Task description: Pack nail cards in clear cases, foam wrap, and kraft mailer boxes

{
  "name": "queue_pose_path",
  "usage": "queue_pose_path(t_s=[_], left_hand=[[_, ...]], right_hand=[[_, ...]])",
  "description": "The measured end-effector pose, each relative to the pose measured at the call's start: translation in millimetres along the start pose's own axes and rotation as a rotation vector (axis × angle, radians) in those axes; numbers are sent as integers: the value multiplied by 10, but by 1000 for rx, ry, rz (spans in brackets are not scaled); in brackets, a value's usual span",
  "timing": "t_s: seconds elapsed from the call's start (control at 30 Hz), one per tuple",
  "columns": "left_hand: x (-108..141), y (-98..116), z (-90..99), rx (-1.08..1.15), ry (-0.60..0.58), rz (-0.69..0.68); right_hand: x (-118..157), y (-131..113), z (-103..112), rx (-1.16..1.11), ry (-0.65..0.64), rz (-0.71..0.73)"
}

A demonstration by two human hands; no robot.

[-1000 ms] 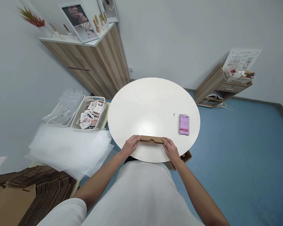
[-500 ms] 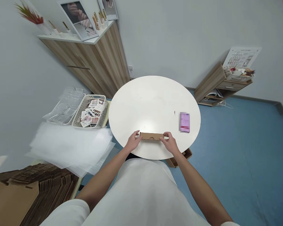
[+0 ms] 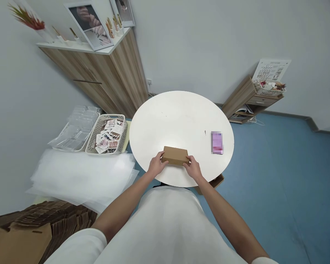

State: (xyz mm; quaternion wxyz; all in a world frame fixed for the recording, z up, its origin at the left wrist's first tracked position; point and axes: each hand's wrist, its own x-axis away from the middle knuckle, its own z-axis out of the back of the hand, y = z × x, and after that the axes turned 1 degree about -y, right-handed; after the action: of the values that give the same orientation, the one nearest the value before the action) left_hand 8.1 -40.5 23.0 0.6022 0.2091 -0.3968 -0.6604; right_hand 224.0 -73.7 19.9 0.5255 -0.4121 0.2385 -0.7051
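A small brown cardboard box (image 3: 175, 154) is held between my two hands, over the near part of the round white table (image 3: 178, 110). Its lid looks closed, with the broad top face turned up. My left hand (image 3: 157, 164) grips the box's left end, fingers at the far corner and thumb on the near side. At the right end, my right hand (image 3: 193, 167) has the same kind of hold. Whether the box's underside touches the tabletop cannot be made out. To the right lies a purple packet (image 3: 217, 142), its surface blurred into blocks.
Left of the table stand a white basket of printed cards (image 3: 107, 135), clear plastic trays (image 3: 81, 128) and translucent sheets (image 3: 82, 176). Flattened cardboard (image 3: 19, 238) is stacked at the lower left. A wooden cabinet (image 3: 104, 80) stands behind; another brown box (image 3: 216, 181) sits below the table's right edge.
The box has tipped from showing its narrow notched side to showing its broad top face. Both hands have turned with it, still on its ends. The camera view has shifted slightly.
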Motion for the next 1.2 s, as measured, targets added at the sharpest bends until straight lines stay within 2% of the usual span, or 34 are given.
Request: queue_pose_path(t_s=[0.1, 0.23, 0.33, 0.47, 0.6, 0.8, 0.97, 1.07, 1.2], left_hand=[[57, -117, -38, -78, 26, -29], [144, -240, -117, -105, -20, -8], [114, -260, -115, -91, -27, 58], [-70, -196, -53, -99, -31, 174], [-190, -133, -37, -103, -118, 172], [-176, -143, -73, -99, -113, 186], [-213, -142, -94, -99, -103, 212], [-213, -150, -100, -57, -89, 225], [-158, -146, -122, 65, -79, 213]], right_hand=[[114, 27, -214, 22, 34, -2], [252, 66, -373, 24, 75, -4], [252, 41, -356, 39, 96, -15], [113, -37, -261, 64, 165, -202], [-18, -72, -260, 132, 137, -295], [-13, -59, -371, 136, 183, -336], [-56, -82, -342, 131, 180, -386], [-69, -54, -306, 92, 164, -346], [14, 63, -259, -85, 99, -182]])
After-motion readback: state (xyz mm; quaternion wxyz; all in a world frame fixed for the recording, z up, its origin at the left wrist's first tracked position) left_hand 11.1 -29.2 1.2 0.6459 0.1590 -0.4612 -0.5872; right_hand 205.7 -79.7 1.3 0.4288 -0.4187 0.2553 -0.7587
